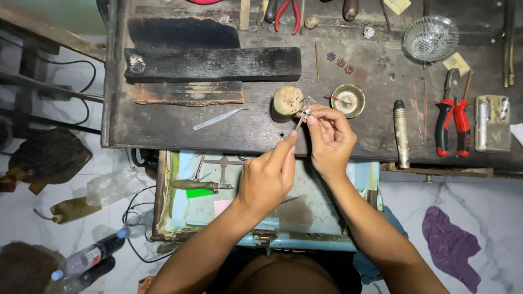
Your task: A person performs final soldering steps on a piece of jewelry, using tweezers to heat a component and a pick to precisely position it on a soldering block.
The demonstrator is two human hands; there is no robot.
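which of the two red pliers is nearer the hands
Neither is close, but the red pliers lying at the right of the bench sit nearer the right hand than the pair at the top edge.

arms: we see both forearms bare from elbow to wrist, with no sleeves over them
left hand [265, 179]: we see it bare, with no glove, ring or wristband
right hand [329, 139]: we find it bare too, with no watch or bracelet at the wrist
fingers [287, 147]: we make out short, unpainted nails
clothing: we glimpse only a dark garment at the bottom edge
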